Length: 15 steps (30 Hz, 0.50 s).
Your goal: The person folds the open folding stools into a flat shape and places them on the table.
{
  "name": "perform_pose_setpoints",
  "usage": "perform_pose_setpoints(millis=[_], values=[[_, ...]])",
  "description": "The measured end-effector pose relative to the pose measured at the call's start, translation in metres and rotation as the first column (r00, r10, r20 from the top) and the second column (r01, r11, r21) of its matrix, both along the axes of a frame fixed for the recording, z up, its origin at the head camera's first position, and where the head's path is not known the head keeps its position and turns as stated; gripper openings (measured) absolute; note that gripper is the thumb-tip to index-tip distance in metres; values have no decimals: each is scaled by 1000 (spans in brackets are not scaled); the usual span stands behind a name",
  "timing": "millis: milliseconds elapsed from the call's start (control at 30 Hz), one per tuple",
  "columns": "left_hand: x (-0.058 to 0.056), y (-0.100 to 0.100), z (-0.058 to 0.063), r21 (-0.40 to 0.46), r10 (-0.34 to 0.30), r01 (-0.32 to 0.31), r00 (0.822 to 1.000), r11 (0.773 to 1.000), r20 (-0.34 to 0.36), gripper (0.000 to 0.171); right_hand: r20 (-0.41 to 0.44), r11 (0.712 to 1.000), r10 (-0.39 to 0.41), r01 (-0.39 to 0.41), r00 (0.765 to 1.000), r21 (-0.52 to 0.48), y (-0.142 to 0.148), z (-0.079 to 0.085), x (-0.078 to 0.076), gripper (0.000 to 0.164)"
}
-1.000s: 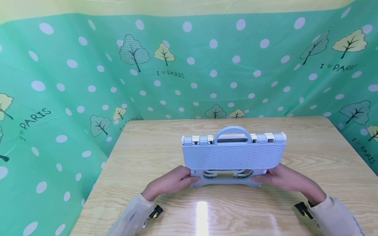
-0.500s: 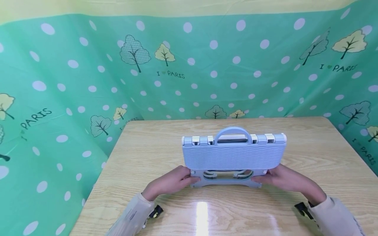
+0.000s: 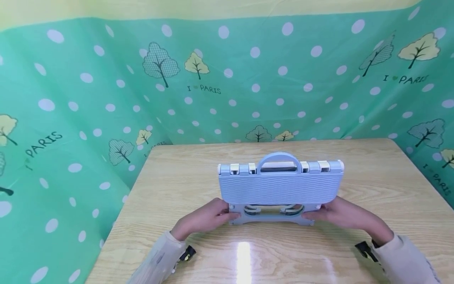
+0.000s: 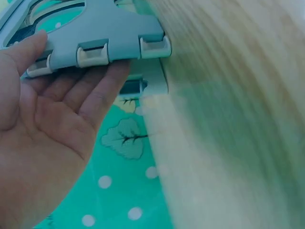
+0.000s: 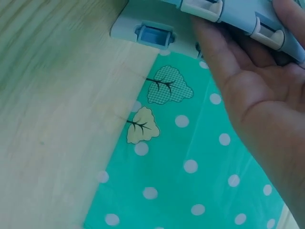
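Note:
A light blue plastic folding stool [image 3: 280, 189] stands on the table, its woven-textured panel tilted toward me and an arched carry handle [image 3: 279, 156] on top. White hinge pieces line its upper edge. My left hand [image 3: 205, 217] grips the near leg panel [image 3: 273, 219] at its left side, thumb on the front face. On the opposite side my right hand [image 3: 342, 213] holds the same panel, thumb also in front. In the left wrist view the fingers [image 4: 102, 93] reach behind the hinged edge of the leg panel; the right wrist view shows the right fingers [image 5: 214, 50] likewise behind it.
The wood-grain table [image 3: 177, 177] extends around the stool. A green polka-dot curtain [image 3: 227, 79] with printed trees hangs behind the table and along both sides. Black straps [image 3: 188, 253] sit at the wrists beside pale sleeves.

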<state>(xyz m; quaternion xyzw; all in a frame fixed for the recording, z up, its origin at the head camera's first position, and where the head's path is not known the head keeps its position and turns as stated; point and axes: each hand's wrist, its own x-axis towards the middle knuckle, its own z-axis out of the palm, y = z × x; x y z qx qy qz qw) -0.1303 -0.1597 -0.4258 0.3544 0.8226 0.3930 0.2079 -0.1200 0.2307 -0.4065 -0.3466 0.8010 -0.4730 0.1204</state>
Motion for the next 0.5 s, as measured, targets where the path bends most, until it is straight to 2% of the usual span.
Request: perform_pose_setpoints(millis=[67,167,233,333,400,500], values=[[-1,-3,1,-13,14,-14,1000,1000,-21,45,38,1000,-9,8,999,17,3,3,0,69],[-2,-10,8,-52,68,-70,997,996,-40,46,67,998,-34,31,997,59,11,13,1,66],[-2,-13,14,-70,113,-117,992,991,-60,50,33,990,-79,75,996,120,16,21,3,66],[-2,-15,22,-58,161,-169,978,984,-130,61,-74,964,-157,169,985,205,19,34,9,64],[-2,-13,24,-24,172,-178,971,984,-165,66,-126,954,-195,218,973,205,17,39,12,62],[-1,-10,23,33,160,-157,972,987,-173,66,-139,961,-213,233,967,150,10,42,14,53]])
